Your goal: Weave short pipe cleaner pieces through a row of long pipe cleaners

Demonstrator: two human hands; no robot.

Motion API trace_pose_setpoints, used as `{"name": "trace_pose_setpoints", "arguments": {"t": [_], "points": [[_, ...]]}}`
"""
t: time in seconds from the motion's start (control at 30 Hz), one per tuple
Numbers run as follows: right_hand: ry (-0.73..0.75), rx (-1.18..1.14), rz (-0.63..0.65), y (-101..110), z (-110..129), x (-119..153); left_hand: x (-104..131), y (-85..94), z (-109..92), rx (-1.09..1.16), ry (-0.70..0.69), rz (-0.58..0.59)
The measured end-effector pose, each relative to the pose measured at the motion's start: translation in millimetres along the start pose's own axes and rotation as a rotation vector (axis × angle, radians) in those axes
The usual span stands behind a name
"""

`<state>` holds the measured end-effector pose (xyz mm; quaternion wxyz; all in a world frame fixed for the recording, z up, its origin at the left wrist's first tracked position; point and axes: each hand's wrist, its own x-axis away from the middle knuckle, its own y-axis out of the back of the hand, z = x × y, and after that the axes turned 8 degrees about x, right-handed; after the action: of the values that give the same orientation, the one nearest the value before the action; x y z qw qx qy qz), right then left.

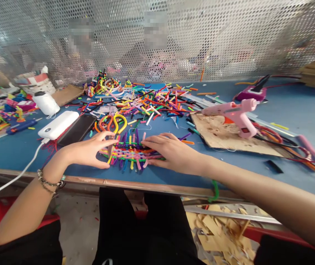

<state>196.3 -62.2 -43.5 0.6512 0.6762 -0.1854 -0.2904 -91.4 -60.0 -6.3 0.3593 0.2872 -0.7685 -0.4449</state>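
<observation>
A small woven mat of colourful pipe cleaners lies on the blue tabletop in front of me, its loose ends sticking out along both long edges. My left hand is at its left end, thumb and forefinger spread wide apart, with the fingertips at its corners. My right hand covers the right end, fingers along the far edge and thumb at the near edge, holding it. Scissors with orange and yellow handles lie just behind my left hand. Part of their blades is hidden by it.
Cut pipe cleaners are heaped at the back. A white power bank and black phone sit left. A pink glue gun rests on cardboard to the right. Beyond stands a perforated metal screen.
</observation>
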Motion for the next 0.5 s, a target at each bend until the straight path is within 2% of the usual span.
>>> {"name": "trace_pose_setpoints", "arguments": {"t": [0.1,0.27,0.37,0.5], "points": [[0.016,-0.063,0.051,0,-13,-6,3,-3.8,0,0.029,-0.059,-0.012],[0.05,-0.072,0.103,6,-22,-12,11,-10.7,-7,0.008,-0.094,-0.107],[0.027,-0.007,0.073,10,-16,-7,12,-12.5,-5,-0.036,-0.117,-0.178],[-0.012,0.126,-0.016,4,-4,4,12,-9.4,-3,-0.09,-0.107,-0.199]]}}
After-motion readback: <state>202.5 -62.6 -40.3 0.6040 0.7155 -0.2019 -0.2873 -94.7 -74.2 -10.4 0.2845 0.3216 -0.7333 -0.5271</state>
